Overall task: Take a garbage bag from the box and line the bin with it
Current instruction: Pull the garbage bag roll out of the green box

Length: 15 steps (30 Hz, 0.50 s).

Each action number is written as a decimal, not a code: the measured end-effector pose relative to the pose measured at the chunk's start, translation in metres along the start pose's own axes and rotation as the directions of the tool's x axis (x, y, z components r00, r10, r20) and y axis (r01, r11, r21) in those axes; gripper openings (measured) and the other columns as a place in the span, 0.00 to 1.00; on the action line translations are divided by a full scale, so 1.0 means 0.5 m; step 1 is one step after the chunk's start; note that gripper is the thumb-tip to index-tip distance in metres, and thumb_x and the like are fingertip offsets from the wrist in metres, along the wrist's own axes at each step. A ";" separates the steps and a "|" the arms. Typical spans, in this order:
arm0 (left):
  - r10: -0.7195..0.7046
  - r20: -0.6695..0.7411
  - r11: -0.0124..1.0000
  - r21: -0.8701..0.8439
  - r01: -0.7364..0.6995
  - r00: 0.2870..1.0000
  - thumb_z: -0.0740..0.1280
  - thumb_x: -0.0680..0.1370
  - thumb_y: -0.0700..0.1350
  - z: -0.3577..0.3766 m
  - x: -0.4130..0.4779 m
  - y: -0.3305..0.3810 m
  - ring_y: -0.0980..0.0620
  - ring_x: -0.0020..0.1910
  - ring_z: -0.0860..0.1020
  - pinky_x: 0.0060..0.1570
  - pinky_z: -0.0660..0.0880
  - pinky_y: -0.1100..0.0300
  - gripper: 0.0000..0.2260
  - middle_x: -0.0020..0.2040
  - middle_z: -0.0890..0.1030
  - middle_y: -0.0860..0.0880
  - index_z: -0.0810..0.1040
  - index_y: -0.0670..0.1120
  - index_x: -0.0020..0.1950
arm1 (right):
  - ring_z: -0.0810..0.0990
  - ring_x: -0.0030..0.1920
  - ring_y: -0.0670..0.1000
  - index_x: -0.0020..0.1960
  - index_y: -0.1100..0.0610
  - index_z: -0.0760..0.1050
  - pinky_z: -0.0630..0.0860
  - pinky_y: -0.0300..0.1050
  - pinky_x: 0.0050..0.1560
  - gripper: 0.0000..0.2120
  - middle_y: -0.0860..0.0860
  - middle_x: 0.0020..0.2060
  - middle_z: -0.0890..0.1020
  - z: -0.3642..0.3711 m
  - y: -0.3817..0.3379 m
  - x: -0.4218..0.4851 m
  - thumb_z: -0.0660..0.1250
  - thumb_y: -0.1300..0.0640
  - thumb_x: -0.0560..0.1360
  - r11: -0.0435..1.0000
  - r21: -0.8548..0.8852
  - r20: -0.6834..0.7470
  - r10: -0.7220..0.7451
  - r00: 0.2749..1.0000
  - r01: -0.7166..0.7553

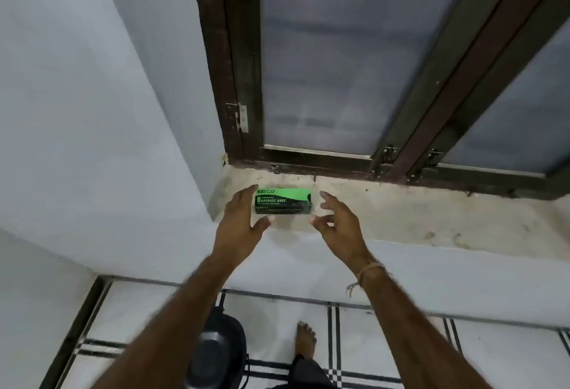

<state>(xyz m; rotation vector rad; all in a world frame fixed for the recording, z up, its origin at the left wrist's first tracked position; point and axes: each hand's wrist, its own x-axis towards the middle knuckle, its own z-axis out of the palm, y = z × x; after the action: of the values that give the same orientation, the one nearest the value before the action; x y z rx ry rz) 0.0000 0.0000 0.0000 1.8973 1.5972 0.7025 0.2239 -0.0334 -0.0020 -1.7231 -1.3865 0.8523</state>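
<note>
Neither hand has hold of anything: the left hand [243,219] is spread open with its fingers just at the left end of the garbage bag box [283,201], thumb curled beneath the box's lower left corner, and whether the fingertips actually touch the cardboard cannot be told. The right hand [337,222] is also open, fingers loosely curved, a little apart from the box's right end. A thread band [368,271] circles the right wrist.

The green and black box, printed "GARBAGE BAGS", lies flat on the window sill [431,212], near the sill's left end and close to its back edge under the dark window frame [243,80]. The box looks closed; its contents are not visible.

The black bin [217,354] stands on the tiled floor [401,354] below the sill's front edge, under the left forearm. Its interior is dark, and what it holds cannot be made out. A bare foot [305,339] stands just right of the bin.
</note>
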 end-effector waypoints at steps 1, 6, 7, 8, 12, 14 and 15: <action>-0.011 0.017 0.999 0.032 0.011 1.000 0.72 0.79 0.51 0.019 0.021 -0.003 0.43 0.74 0.69 0.69 0.71 0.46 0.33 0.78 0.68 0.45 0.62 0.47 0.81 | 0.81 0.52 0.52 0.78 0.56 0.68 0.77 0.36 0.51 0.31 0.57 0.68 0.78 0.002 0.016 0.025 0.73 0.56 0.78 1.000 -0.017 0.034 0.011 0.999 -0.010; -0.100 0.102 0.985 0.148 0.084 0.990 0.74 0.77 0.52 0.077 0.087 -0.012 0.41 0.74 0.67 0.68 0.73 0.43 0.35 0.79 0.66 0.44 0.64 0.53 0.81 | 0.79 0.63 0.56 0.78 0.57 0.69 0.78 0.48 0.64 0.32 0.58 0.66 0.78 0.024 0.054 0.115 0.75 0.52 0.77 0.993 -0.116 0.197 -0.013 0.980 0.036; -0.114 0.095 0.984 0.147 0.099 0.989 0.75 0.76 0.51 0.088 0.096 -0.016 0.40 0.73 0.69 0.66 0.75 0.44 0.33 0.77 0.67 0.43 0.67 0.52 0.79 | 0.79 0.62 0.56 0.76 0.57 0.71 0.79 0.50 0.64 0.31 0.57 0.64 0.79 0.028 0.063 0.129 0.75 0.52 0.76 0.992 -0.118 0.204 -0.025 0.979 0.050; -0.110 0.085 0.986 0.138 0.097 0.990 0.76 0.75 0.48 0.090 0.100 -0.015 0.41 0.70 0.71 0.63 0.76 0.45 0.31 0.74 0.70 0.43 0.71 0.51 0.77 | 0.80 0.60 0.55 0.74 0.57 0.73 0.79 0.53 0.63 0.30 0.56 0.62 0.80 0.025 0.063 0.136 0.76 0.51 0.75 0.990 -0.128 0.203 -0.038 0.978 0.065; -0.097 0.046 0.994 0.046 0.095 0.994 0.77 0.73 0.44 0.091 0.107 -0.010 0.47 0.57 0.78 0.52 0.76 0.60 0.25 0.62 0.74 0.46 0.77 0.48 0.70 | 0.84 0.51 0.52 0.63 0.54 0.78 0.83 0.51 0.52 0.24 0.52 0.54 0.85 0.009 0.077 0.144 0.78 0.49 0.71 0.999 0.014 0.181 -0.054 0.982 0.053; -0.076 0.034 0.997 -0.005 0.077 0.997 0.77 0.74 0.45 0.083 0.103 -0.008 0.51 0.54 0.78 0.50 0.72 0.70 0.24 0.60 0.74 0.47 0.78 0.47 0.68 | 0.85 0.50 0.51 0.59 0.54 0.76 0.83 0.45 0.49 0.22 0.51 0.51 0.85 -0.005 0.073 0.142 0.80 0.50 0.71 0.995 0.091 0.178 -0.056 0.983 0.040; -0.074 0.035 0.997 -0.032 0.075 0.997 0.77 0.74 0.45 0.078 0.101 -0.007 0.51 0.54 0.78 0.51 0.71 0.73 0.23 0.60 0.74 0.47 0.78 0.47 0.68 | 0.85 0.49 0.50 0.57 0.54 0.75 0.82 0.42 0.47 0.21 0.51 0.50 0.85 -0.012 0.071 0.140 0.80 0.51 0.71 0.991 0.128 0.179 -0.047 0.983 0.024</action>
<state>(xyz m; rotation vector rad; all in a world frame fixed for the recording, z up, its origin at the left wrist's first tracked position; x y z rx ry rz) 0.0325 0.0469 -0.0282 1.8068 1.6168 0.6586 0.2594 0.0299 -0.0329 -1.5522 -1.4451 1.0762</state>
